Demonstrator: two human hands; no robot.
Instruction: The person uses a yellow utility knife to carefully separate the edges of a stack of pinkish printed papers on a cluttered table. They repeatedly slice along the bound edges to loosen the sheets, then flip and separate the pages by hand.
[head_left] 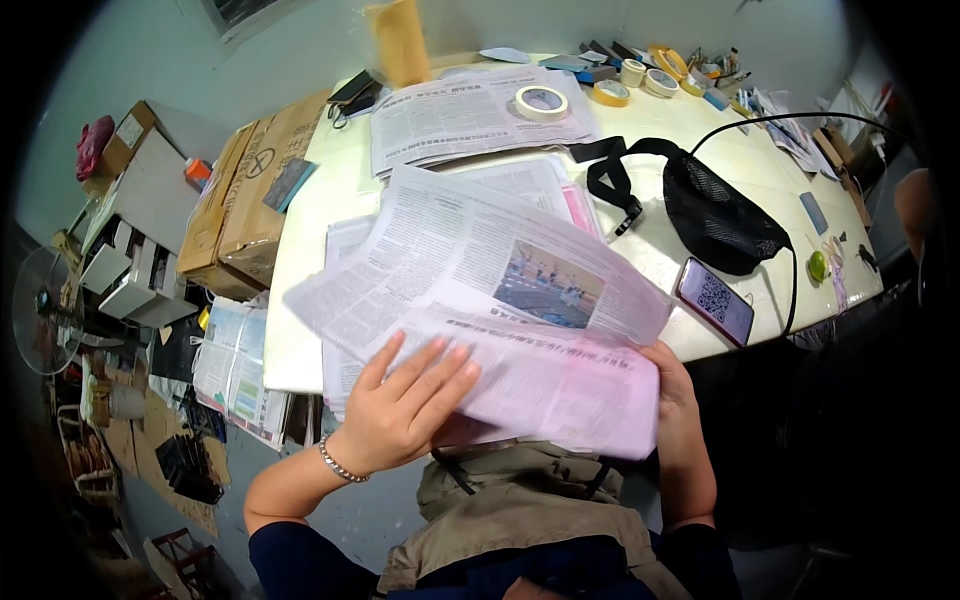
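A folded newspaper sheet (560, 385) tilts over the front edge of the table, just above my lap. My left hand (405, 400) lies flat on its left part, fingers stretched and apart. At the sheet's right edge my right hand (672, 382) is closed on the paper; most of its fingers are hidden behind it. Beyond the fold, a newspaper page with a colour photo (550, 285) spreads up and away to the left. More newspapers (515, 180) lie under it. Farther back, a roll of masking tape (541, 104) rests on a newspaper stack (440, 115).
To the right are a black mesh waist bag (720, 210), a phone (715, 302) and a cable (795, 290). Several tape rolls (660, 82) stand along the table's back. A cardboard box (255, 190) adjoins the left side, above a tied newspaper bundle (240, 370).
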